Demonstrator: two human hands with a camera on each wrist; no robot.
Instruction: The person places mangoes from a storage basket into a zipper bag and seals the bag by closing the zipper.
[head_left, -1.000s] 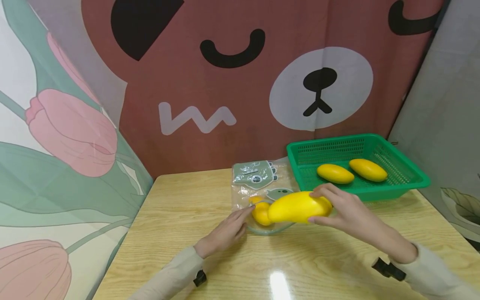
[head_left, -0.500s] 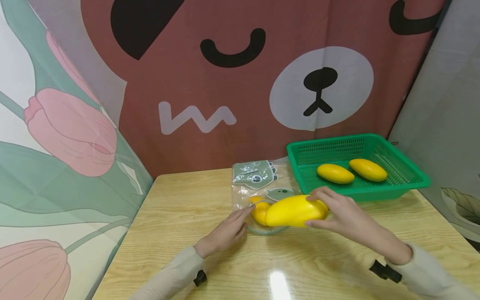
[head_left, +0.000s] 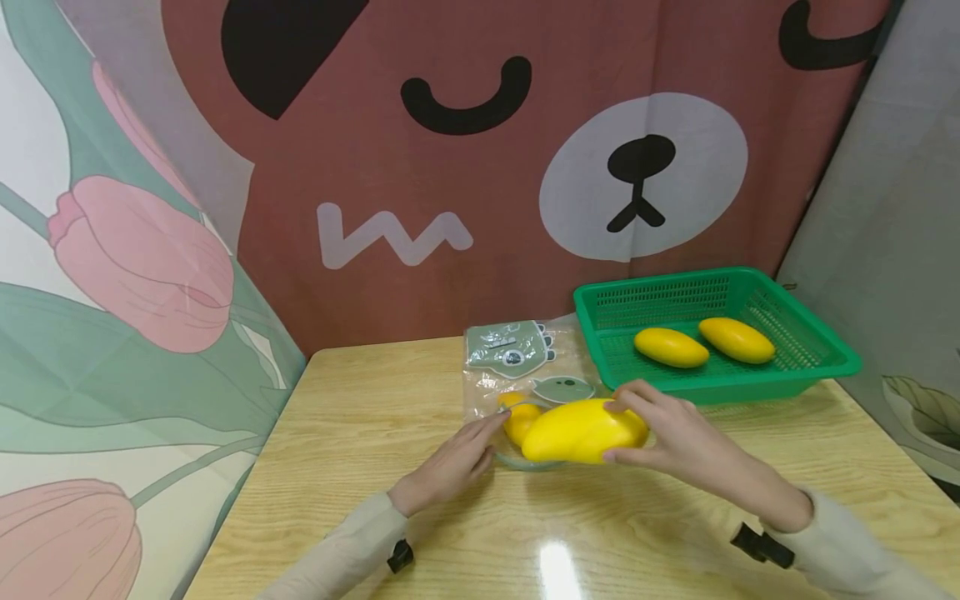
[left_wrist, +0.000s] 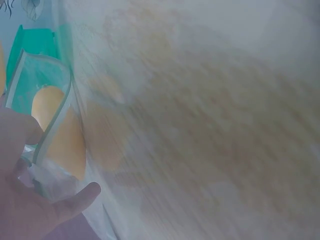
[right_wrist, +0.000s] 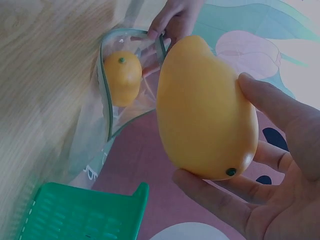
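My right hand (head_left: 671, 429) grips a large yellow mango (head_left: 577, 433) between thumb and fingers, above the mouth of a clear zip bag (head_left: 480, 390) with green printed patterns. The right wrist view shows the held mango (right_wrist: 207, 112) beside the bag's opening, its dark green stem spot facing the palm. Another mango (right_wrist: 123, 80) lies inside the bag, partly hidden by the held one in the head view. My left hand (head_left: 453, 458) holds the left side of the bag's green-edged rim (right_wrist: 106, 95), which gapes wide. Some left fingers show through the clear plastic.
A green perforated basket (head_left: 750, 388) stands at the back right, next to the bag. Two mangoes, a left one (head_left: 671, 347) and a right one (head_left: 737, 340), lie in it. The wooden table (head_left: 360, 417) meets a bear-printed cloth (head_left: 360, 300) at the back.
My right hand has moved the held mango slightly left and down, closer to the bag's mouth. My left hand stays in place at the rim.
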